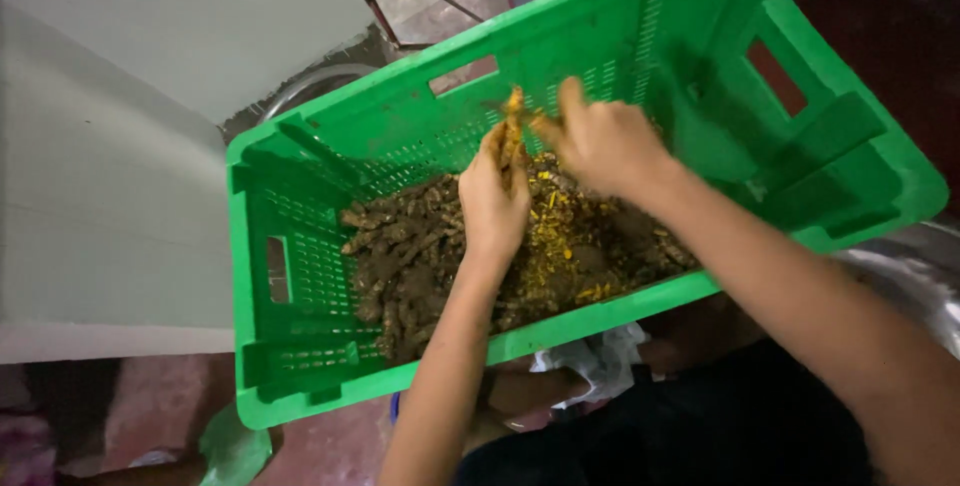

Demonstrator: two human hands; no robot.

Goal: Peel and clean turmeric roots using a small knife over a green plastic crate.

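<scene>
Both your hands, left (492,201) and right (603,143), pinched tight on one muddy orange-yellow turmeric root (514,126) above the green slatted plastic crate (300,276), mid-crate.

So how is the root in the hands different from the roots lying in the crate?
The held root shows bright orange-yellow; the roots in the crate are mostly brown and dirt-caked. The held one is lifted between the left hand and right hand; the others lie heaped inside the green crate. Both look knobbly.
</scene>
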